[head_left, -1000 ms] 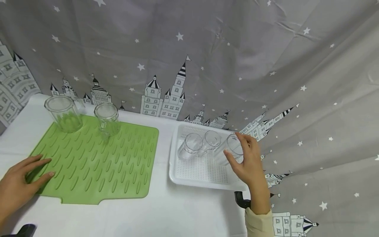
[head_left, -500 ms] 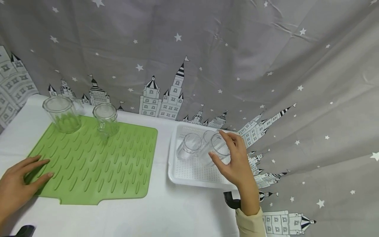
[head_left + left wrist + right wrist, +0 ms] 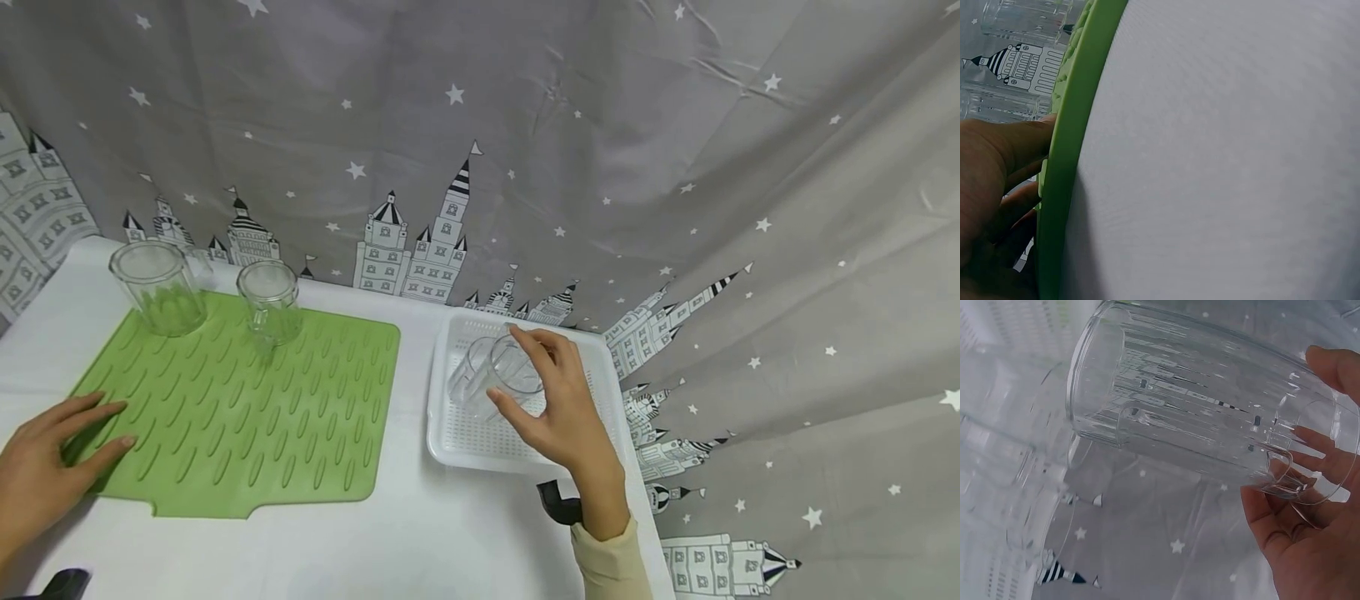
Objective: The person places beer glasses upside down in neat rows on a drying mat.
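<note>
- Green, ridged mat (image 3: 247, 408) lying on the left part of the white table (image 3: 337, 554)
- The left hand (image 3: 60, 458) rests at the mat's left edge, toward its near left corner; thumb and fingers are spread loosely apart, with nothing in their hold
- The right hand (image 3: 558, 408) has thumb and forefinger set wide across the rim of a clear glass (image 3: 1191, 406) and grips it there (the right wrist view shows more fingers round that end)
- That glass is over the left half of the white basket (image 3: 480, 437); whether its base touches the perforated floor, I cannot tell
- Another glass (image 3: 461, 383), partly hidden by the held one, is inside the basket near its left wall
- A larger mug (image 3: 159, 292) stands at the mat's far left corner; a smaller mug (image 3: 270, 304) stands along the far edge, to the right of it
- A grey curtain (image 3: 420, 108) with white stars and castles hangs behind the table's far edge
- A beige sleeve (image 3: 611, 562) covers the right forearm
</note>
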A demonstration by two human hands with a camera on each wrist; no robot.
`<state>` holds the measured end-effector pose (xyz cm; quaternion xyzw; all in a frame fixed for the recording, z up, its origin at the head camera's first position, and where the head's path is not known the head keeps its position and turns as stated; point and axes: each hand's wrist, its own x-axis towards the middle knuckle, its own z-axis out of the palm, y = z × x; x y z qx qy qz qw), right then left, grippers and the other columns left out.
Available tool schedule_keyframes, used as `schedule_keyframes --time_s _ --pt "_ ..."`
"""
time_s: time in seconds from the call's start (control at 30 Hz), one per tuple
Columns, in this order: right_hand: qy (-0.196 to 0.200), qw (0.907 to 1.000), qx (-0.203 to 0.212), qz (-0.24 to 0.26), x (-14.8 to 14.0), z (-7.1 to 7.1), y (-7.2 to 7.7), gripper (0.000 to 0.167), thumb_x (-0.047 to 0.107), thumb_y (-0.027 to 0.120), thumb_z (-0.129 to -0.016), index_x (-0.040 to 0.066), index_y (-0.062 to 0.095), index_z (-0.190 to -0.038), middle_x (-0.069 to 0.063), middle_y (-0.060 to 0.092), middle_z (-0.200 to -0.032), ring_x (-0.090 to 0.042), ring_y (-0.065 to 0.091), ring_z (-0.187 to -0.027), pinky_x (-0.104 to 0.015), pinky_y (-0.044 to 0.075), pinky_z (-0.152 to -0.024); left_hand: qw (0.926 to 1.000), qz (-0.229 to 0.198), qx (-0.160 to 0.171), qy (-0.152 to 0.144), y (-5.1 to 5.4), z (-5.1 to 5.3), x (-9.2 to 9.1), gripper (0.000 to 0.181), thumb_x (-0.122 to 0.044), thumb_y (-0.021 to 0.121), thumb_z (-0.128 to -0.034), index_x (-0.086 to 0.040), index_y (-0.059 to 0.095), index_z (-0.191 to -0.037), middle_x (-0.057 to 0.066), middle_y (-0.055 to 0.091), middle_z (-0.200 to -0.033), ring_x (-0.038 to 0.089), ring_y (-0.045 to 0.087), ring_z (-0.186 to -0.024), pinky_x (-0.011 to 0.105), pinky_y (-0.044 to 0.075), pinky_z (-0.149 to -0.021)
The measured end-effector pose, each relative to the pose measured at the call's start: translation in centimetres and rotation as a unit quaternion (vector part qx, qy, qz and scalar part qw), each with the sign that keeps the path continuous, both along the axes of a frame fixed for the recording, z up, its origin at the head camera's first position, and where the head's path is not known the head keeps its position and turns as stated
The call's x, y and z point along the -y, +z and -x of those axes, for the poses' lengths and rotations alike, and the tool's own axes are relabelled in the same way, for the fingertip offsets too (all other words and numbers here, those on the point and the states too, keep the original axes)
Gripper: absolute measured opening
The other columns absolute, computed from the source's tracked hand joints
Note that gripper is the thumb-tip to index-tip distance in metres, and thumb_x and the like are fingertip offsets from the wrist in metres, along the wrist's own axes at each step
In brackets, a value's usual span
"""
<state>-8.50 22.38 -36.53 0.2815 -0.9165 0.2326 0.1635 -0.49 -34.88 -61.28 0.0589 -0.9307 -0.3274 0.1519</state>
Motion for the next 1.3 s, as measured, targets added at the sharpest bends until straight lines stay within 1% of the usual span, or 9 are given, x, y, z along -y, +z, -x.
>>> schedule_keyframes --time_s 0.2,0.37,0.53,0.7,0.83,0.93,1.07,1.23,1.3 --pt "0.018 0.9998 0.008 -0.001 1.4 0.4 -0.2 0.08 0.036 0.083 -0.092 0.025 0.048 -0.163 -0.01 0.052 -0.152 -0.027 0.048 -0.14 -0.05 0.054 -0.112 1.0 -0.004 0.0 0.0 0.1 0.1 0.1 0.058 -0.023 0.073 -0.1039 0.008 0.054 -0.149 0.035 0.033 -0.168 0.059 0.021 -0.161 0.071 0.009 -0.136" --pt "0.039 0.9992 0.011 -0.001 2.7 0.7 -0.3 0.079 0.036 0.082 -0.092 0.023 0.048 -0.162 -0.009 0.052 -0.151 -0.026 0.049 -0.139 -0.047 0.054 -0.111 1.0 -0.004 -0.005 0.002 0.1 0.1 0.1 0.057 -0.022 0.074 -0.1034 0.008 0.055 -0.148 0.036 0.035 -0.167 0.059 0.023 -0.16 0.072 0.01 -0.136" --pt "0.071 0.9975 0.0 0.006 4.1 0.9 -0.4 0.081 0.034 0.084 -0.091 0.02 0.048 -0.162 -0.01 0.053 -0.15 -0.026 0.049 -0.138 -0.045 0.054 -0.11 1.0 -0.003 -0.004 0.003 0.0 0.1 0.2 0.057 -0.022 0.074 -0.1035 0.008 0.055 -0.148 0.036 0.035 -0.167 0.06 0.023 -0.159 0.074 0.01 -0.134" --pt "0.093 0.9956 -0.008 0.007 5.8 1.3 -0.7 0.081 0.035 0.085 -0.09 0.017 0.05 -0.161 -0.01 0.054 -0.148 -0.025 0.05 -0.138 -0.042 0.054 -0.109 0.9997 -0.013 -0.02 -0.007 0.3 0.3 0.3 0.054 -0.012 0.078 -0.0986 0.01 0.058 -0.144 0.039 0.04 -0.162 0.063 0.027 -0.156 0.075 0.013 -0.133" --pt "0.102 0.9947 -0.006 0.0 7.0 1.5 -1.2 0.082 0.036 0.085 -0.091 0.017 0.048 -0.162 -0.01 0.053 -0.149 -0.025 0.05 -0.14 -0.042 0.055 -0.108 0.9994 -0.019 -0.024 -0.015 0.8 0.3 0.2 0.054 -0.007 0.079 -0.0957 0.01 0.06 -0.142 0.04 0.043 -0.16 0.065 0.03 -0.153 0.075 0.015 -0.133" --pt "0.11 0.9939 -0.003 -0.008 7.8 1.5 -1.4 0.083 0.038 0.084 -0.092 0.019 0.046 -0.163 -0.01 0.052 -0.15 -0.025 0.05 -0.14 -0.042 0.054 -0.11 0.9997 -0.011 -0.013 -0.015 1.0 0.1 0.1 0.055 -0.012 0.078 -0.098 0.01 0.058 -0.144 0.04 0.041 -0.162 0.065 0.029 -0.153 0.075 0.014 -0.132" --pt "0.123 0.9924 -0.003 -0.008 8.8 1.3 -1.6 0.083 0.038 0.083 -0.092 0.017 0.045 -0.163 -0.011 0.051 -0.15 -0.024 0.049 -0.138 -0.041 0.053 -0.114 0.9999 -0.007 -0.001 -0.014 1.1 0.1 0.0 0.056 -0.015 0.077 -0.0996 0.011 0.057 -0.145 0.04 0.039 -0.163 0.066 0.028 -0.153 0.076 0.013 -0.132" --pt "0.136 0.9906 -0.005 -0.008 10.0 1.2 -1.8 0.084 0.038 0.084 -0.092 0.016 0.045 -0.163 -0.011 0.052 -0.15 -0.023 0.05 -0.137 -0.038 0.052 -0.117 0.9998 -0.014 0.003 -0.016 1.1 0.0 0.0 0.057 -0.014 0.079 -0.0977 0.009 0.058 -0.145 0.039 0.039 -0.164 0.066 0.028 -0.153 0.075 0.012 -0.132" --pt "0.14 0.9901 -0.003 -0.008 10.4 1.2 -2.0 0.084 0.038 0.084 -0.092 0.017 0.044 -0.163 -0.011 0.051 -0.15 -0.023 0.05 -0.138 -0.038 0.052 -0.117 0.9998 -0.012 0.01 -0.014 1.0 -0.1 0.0 0.058 -0.016 0.079 -0.0982 0.008 0.057 -0.146 0.038 0.037 -0.165 0.065 0.027 -0.154 0.076 0.012 -0.132"
